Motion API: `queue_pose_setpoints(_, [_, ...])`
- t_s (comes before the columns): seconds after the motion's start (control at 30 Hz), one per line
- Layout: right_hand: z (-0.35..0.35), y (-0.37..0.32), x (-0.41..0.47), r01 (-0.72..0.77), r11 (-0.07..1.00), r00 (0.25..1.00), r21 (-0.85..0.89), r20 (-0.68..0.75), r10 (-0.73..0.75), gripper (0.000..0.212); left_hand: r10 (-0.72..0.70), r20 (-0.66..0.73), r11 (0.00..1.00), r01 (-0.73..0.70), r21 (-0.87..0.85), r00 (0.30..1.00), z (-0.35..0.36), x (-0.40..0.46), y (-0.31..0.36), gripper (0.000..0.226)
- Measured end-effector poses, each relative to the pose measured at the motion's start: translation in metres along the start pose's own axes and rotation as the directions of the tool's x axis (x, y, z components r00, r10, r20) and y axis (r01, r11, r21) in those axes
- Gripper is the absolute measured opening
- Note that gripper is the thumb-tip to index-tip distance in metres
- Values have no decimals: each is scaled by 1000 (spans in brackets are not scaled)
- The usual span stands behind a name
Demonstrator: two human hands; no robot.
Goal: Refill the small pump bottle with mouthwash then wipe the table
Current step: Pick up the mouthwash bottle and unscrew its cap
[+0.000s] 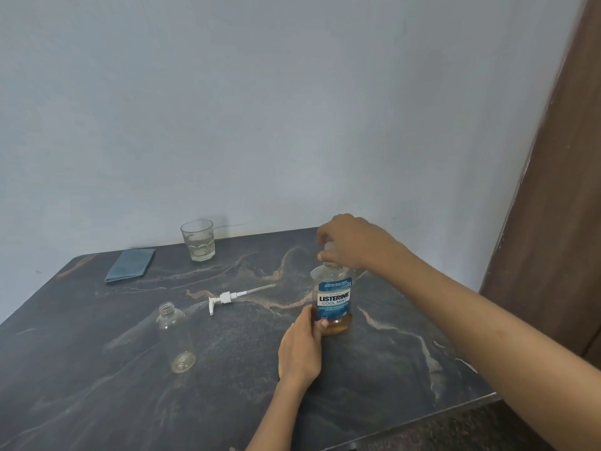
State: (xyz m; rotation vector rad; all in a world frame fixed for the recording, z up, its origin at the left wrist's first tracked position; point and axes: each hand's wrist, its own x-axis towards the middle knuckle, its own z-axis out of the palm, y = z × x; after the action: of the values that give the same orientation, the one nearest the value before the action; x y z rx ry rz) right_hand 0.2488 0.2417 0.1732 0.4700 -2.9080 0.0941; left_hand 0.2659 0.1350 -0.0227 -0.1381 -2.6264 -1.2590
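A mouthwash bottle point(333, 301) with a blue label and a little amber liquid at its bottom stands upright on the dark marbled table point(374, 362). My left hand point(300, 346) grips its lower left side. My right hand point(348, 240) reaches over from the right, and its fingers are curled round the white cap point(330, 247). The small clear pump bottle point(174, 336) stands to the left, open-necked and empty. Its white pump head point(227, 298) with a long tube lies flat on the table between the two bottles.
A folded blue cloth point(130, 265) lies at the table's back left. A clear glass tumbler point(197, 239) stands near the back edge by the pale wall. A brown door or panel point(559, 229) rises at the right. The table's front right edge drops to a speckled floor.
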Motion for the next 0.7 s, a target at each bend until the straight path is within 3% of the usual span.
queue_pose_setpoints(0.17, [-13, -2, 11, -2, 999, 990, 53, 142, -5, 29, -15, 15, 1000, 15, 1, 1000, -2, 1, 2, 39])
queue_pose_setpoints(0.3, [-23, 3, 15, 69, 993, 967, 95, 237, -90, 25, -12, 17, 1000, 12, -8, 1000, -3, 1, 2, 37])
queue_pose_setpoints(0.43, [-29, 7, 16, 144, 980, 921, 137, 344, -184, 34, -5, 15, 1000, 5, -21, 1000, -3, 0, 2, 34])
queue_pose_setpoints(0.5, [-28, 9, 18, 160, 971, 942, 177, 266, -204, 30, -10, 15, 1000, 11, -17, 1000, -4, 0, 3, 35])
queue_pose_setpoints(0.6, [-22, 7, 22, 89, 982, 994, 167, 40, -97, 35, -10, 8, 1000, 10, -17, 1000, -4, 0, 2, 33])
queue_pose_setpoints(0.7, [-16, 4, 24, -28, 998, 985, 58, 171, 17, 41, -10, 9, 1000, 10, -11, 1000, -5, -1, 3, 34])
